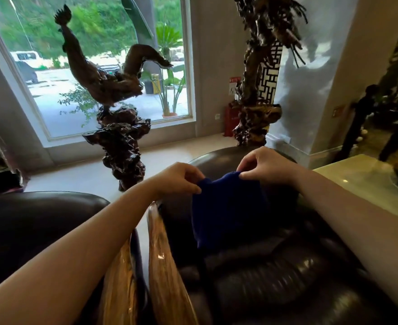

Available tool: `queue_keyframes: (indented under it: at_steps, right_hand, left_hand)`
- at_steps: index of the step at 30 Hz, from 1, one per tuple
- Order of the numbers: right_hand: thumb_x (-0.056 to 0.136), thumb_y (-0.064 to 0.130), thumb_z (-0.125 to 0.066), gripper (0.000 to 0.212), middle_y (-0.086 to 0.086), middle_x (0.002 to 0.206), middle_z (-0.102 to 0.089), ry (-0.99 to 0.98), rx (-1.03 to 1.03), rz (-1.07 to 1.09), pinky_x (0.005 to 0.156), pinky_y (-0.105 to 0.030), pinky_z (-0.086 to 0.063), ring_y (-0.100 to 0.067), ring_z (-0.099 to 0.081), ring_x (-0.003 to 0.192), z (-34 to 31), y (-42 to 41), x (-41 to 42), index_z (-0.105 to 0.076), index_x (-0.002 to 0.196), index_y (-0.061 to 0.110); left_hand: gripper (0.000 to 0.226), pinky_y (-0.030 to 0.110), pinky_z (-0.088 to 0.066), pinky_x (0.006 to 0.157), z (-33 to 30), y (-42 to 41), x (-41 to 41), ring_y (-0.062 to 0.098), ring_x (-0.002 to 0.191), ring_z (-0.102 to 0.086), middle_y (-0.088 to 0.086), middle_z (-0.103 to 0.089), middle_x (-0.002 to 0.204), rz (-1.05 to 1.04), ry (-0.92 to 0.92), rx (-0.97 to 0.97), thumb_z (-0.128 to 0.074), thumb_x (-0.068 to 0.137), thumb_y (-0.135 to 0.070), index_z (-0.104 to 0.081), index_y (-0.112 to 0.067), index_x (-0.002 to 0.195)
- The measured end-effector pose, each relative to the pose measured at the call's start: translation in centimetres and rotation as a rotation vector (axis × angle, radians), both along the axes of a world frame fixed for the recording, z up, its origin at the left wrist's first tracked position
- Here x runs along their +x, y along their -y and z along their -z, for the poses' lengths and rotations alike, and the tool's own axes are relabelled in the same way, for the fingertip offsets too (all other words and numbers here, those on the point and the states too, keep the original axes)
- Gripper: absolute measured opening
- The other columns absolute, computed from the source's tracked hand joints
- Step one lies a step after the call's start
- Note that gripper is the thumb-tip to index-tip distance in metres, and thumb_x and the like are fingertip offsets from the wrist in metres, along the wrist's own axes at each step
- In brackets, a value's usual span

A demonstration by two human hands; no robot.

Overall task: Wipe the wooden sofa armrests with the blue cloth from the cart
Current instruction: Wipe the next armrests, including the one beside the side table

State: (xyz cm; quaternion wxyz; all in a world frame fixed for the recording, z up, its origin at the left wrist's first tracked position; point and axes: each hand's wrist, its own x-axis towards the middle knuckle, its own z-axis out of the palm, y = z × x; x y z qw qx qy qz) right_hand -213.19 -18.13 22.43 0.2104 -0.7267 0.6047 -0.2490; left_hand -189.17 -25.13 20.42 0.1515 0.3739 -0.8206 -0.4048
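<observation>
The blue cloth (228,207), pinched by left hand (181,178) and right hand (267,166), hangs over the dark sofa (275,277), beside its wooden armrest (167,273).

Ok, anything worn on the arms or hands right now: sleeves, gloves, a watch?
Nothing visible. The left hand and the right hand are bare: no gloves, no rings that I can make out. Both forearms are uncovered to the frame edge, with no sleeve, watch or bracelet.

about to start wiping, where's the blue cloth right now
In the head view, the dark blue fabric cloth hangs centre frame, pinched between left hand and right hand, above the dark leather sofa seat.
</observation>
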Motion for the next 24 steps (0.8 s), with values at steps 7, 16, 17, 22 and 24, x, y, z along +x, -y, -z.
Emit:
queue_keyframes:
  at_steps: [7, 16, 17, 22, 24]
  right_hand:
    - [0.074, 0.021, -0.069, 0.008, 0.009, 0.074, -0.071, -0.009, -0.014, 0.085, 0.065, -0.017, -0.051, 0.000, -0.065, 0.072, 0.5, -7.2, -8.8, -0.073, 0.075, 0.027]
    - [0.078, 0.018, -0.066, 0.010, 0.010, 0.075, -0.068, -0.055, 0.021, 0.147, 0.067, -0.018, -0.050, -0.004, -0.065, 0.074, -1.8, -18.4, -27.1, -0.070, 0.077, 0.026]
    - [0.078, 0.017, -0.066, 0.009, 0.010, 0.074, -0.068, -0.052, 0.009, 0.159, 0.066, -0.017, -0.049, -0.003, -0.064, 0.072, -2.1, -18.9, -28.4, -0.070, 0.077, 0.026]
    - [0.078, 0.016, -0.065, 0.008, 0.004, 0.076, -0.069, -0.052, -0.026, 0.242, 0.063, -0.017, -0.047, -0.006, -0.064, 0.073, -2.6, -21.5, -36.3, -0.071, 0.077, 0.022]
    - [0.078, 0.017, -0.065, 0.007, 0.003, 0.078, -0.069, -0.038, -0.016, 0.262, 0.063, -0.017, -0.048, -0.008, -0.064, 0.076, -2.1, -21.8, -39.2, -0.071, 0.078, 0.021]
  left_hand:
    - [0.029, 0.018, -0.053, 0.068, -0.5, -5.0, -9.6, 0.004, 0.068, -0.063, -0.004, -0.068, 0.077, 0.073, 0.019, -0.013, -0.065, 0.074, 0.006, -0.065, -0.023, 0.079]
    - [0.023, 0.015, -0.050, 0.065, -1.2, -12.8, -29.2, 0.001, 0.070, -0.063, -0.006, -0.067, 0.081, 0.201, -0.005, -0.065, -0.066, 0.077, 0.002, -0.066, -0.014, 0.092]
    - [0.023, 0.017, -0.050, 0.069, -1.5, -13.3, -30.5, 0.004, 0.072, -0.063, -0.005, -0.067, 0.082, 0.214, -0.014, -0.079, -0.066, 0.077, 0.002, -0.065, -0.017, 0.090]
    - [0.023, 0.018, -0.053, 0.071, -1.8, -15.7, -39.3, 0.007, 0.075, -0.062, -0.001, -0.066, 0.084, 0.237, -0.058, -0.086, -0.063, 0.078, 0.004, -0.065, -0.007, 0.099]
    - [0.026, 0.024, -0.053, 0.075, -1.8, -15.7, -42.4, 0.011, 0.078, -0.062, 0.001, -0.065, 0.086, 0.252, -0.041, -0.081, -0.062, 0.079, 0.005, -0.063, -0.002, 0.104]
